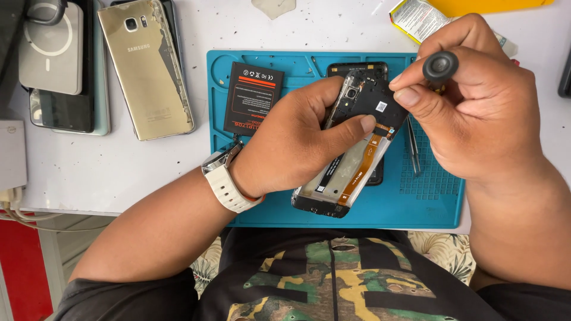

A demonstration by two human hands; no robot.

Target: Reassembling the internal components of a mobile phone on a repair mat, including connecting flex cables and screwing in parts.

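Gold phone [146, 65] face-down on white table [309, 27]; black battery [253, 98] on blue mat [416, 205]; tweezers [414, 148].

Two hands are at work, the left hand [291, 142] and the right hand [476, 101]. One opened phone [351, 160] sits between them, one screwdriver [440, 65] above it. One black battery [253, 98] and one pair of tweezers [414, 148] lie on one blue mat [428, 202]. In the upper left of the frame, three phones: one gold phone [146, 68] and two stacked phones [59, 71]. One white watch [229, 181].
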